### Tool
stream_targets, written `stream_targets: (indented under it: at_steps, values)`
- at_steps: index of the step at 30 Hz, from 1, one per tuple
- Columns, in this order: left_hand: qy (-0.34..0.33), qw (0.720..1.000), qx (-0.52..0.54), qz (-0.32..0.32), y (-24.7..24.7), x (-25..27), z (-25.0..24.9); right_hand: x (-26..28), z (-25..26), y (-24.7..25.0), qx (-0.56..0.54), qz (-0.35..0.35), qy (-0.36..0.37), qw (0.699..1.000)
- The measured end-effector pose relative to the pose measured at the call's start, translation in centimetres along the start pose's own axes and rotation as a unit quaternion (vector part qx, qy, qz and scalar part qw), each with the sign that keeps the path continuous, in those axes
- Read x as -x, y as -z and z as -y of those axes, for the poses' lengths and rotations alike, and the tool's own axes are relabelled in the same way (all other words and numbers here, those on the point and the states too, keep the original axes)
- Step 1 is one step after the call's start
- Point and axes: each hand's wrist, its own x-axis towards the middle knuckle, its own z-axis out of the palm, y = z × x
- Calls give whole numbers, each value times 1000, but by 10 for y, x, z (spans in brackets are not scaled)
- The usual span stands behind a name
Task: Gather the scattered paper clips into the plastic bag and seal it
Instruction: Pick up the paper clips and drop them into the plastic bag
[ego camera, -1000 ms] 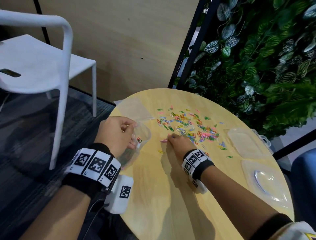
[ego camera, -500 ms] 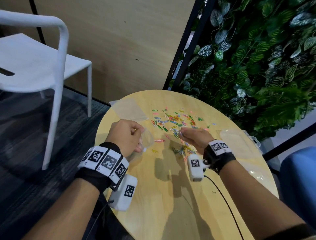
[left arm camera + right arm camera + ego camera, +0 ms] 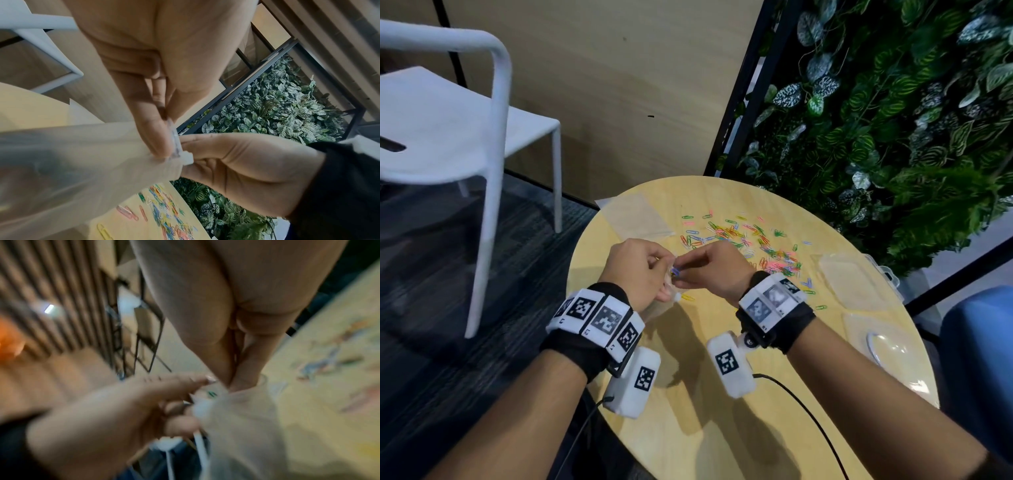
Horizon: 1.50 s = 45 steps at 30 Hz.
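Colourful paper clips [image 3: 743,240] lie scattered on the far part of the round wooden table [image 3: 722,428]. My left hand [image 3: 664,274] pinches the rim of the clear plastic bag [image 3: 72,162] and holds it above the table's left edge. My right hand [image 3: 685,274] meets it at the bag's mouth, fingers pinched together on a few paper clips [image 3: 675,272]. In the left wrist view both thumbs press at the bag's top edge beside a small white piece [image 3: 187,158]. The blurred right wrist view shows my right hand [image 3: 232,379] at the bag [image 3: 236,426] opening.
A second clear bag [image 3: 637,219] lies flat at the table's far left. Clear plastic boxes [image 3: 852,284] sit at the right edge. A white chair [image 3: 465,120] stands left, a plant wall [image 3: 893,137] behind, a blue seat [image 3: 983,359] right.
My right hand left the clip pile, lifted and swung left to the bag's mouth. My left hand raised the bag slightly toward it.
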Motion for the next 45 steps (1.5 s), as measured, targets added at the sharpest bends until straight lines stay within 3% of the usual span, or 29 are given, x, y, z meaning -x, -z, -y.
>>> stream_targets:
  at_steps: [3,5,6,8,10,11,13,16,19,23,26,30,34,37,42,45]
  values:
    - [-1,1000,2,-1,0,0,0,-1,2,-3,239,-23,124,963]
    - [-2,1000,4,-7,1,1,-1,-2,4,-3,299,21,159,941]
    - [-2,1000,4,-13,2,1,-1,-5,5,-1,287,34,159,944]
    - [-2,1000,5,-27,6,0,1,-10,6,6,157,25,121,980]
    - [-5,999,7,-37,12,-1,2,-22,-3,16,61,-40,91,993]
    - [-5,999,8,-40,14,-1,3,-30,-10,20,99,-79,86,988]
    - [-3,999,8,-44,18,-1,4,-42,-26,23,277,-93,67,954]
    - [-1,999,11,-42,23,-1,4,-48,-51,12,443,44,21,895]
    - [-5,999,4,-47,25,-1,4,-47,-77,-11,522,114,53,843]
    - [-3,999,5,-45,24,-2,4,-22,-102,-20,618,126,105,769]
    - [-3,999,4,-41,22,-2,5,-12,-119,7,650,122,118,741]
    - [-13,999,-14,-36,19,-1,5,-11,-135,42,650,108,59,750]
    - [-12,999,-19,-27,16,0,3,-9,-137,51,595,83,15,799]
    - [-12,999,-21,-23,12,0,1,-12,-141,52,578,48,32,814]
    - [-7,1000,-15,-3,1,-2,-1,-18,-147,56,565,-16,138,813]
    - [-13,1000,-21,6,-3,-1,-3,-17,-144,63,558,-41,111,821]
